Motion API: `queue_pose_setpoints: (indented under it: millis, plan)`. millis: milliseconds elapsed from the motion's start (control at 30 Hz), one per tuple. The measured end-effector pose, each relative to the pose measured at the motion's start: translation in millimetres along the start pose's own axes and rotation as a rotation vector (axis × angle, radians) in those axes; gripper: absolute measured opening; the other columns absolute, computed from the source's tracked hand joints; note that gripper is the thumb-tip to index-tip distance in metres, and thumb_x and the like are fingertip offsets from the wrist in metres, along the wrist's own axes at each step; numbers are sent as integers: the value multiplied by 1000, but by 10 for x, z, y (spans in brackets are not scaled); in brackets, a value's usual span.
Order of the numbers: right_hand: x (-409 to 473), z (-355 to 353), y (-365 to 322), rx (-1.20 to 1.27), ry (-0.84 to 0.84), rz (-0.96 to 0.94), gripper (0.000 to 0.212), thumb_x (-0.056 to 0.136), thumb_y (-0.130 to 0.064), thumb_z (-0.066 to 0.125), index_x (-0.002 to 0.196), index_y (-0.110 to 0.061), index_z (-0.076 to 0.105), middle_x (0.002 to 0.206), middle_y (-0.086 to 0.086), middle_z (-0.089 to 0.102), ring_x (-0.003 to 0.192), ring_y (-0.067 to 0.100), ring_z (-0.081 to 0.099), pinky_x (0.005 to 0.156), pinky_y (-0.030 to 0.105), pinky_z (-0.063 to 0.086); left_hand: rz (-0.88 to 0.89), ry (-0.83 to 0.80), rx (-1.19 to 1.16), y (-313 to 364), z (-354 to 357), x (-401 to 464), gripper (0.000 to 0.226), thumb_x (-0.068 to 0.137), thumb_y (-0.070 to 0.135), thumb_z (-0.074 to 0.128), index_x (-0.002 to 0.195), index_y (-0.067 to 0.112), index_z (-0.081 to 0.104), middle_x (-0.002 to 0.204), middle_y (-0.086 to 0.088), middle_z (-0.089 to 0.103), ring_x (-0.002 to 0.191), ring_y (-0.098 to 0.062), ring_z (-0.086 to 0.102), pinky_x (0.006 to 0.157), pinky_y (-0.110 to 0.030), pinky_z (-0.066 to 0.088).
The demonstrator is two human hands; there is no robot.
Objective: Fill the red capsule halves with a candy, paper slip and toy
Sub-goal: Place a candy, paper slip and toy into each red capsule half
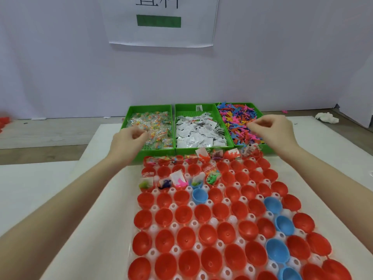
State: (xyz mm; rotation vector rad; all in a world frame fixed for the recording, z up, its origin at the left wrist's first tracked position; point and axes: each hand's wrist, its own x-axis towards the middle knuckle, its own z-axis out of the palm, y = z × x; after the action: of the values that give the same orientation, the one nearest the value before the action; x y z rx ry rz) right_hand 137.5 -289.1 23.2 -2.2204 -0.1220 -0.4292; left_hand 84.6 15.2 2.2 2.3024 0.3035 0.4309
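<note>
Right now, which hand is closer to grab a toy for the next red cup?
Probably the right hand. It hovers over the toy tray with fingers pinched at the colourful toys. The left hand is over the candy tray, with the paper slip tray between.

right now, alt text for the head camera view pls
Two bare hands reach over green bins: left hand at the candy bin, right hand at the toy bin, paper slips between. Nearer, a tray holds mostly empty red capsule halves.
</note>
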Motion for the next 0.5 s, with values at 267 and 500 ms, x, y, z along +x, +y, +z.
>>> queue_pose_setpoints:
  millis: [267, 500]
  plan:
    - [429, 129, 433, -486, -398, 66, 47, 81, -23, 69, 125, -10, 57, 125, 11, 59, 112, 24, 54, 91, 32, 40, 36, -277, 342, -138, 178, 207, 44, 93, 42, 48, 126, 15, 57, 131, -6, 56, 118, -24, 51, 92, -32, 40]
    - [426, 86, 402, -425, -162, 10, 28, 64, -26, 83, 72, -9, 62, 81, 7, 64, 78, 20, 55, 65, 29, 39, -34, -137, 175, -124, 221, 259, 40, 77, 15, 74, 114, 4, 63, 99, -12, 65, 84, -18, 53, 76, -28, 42]
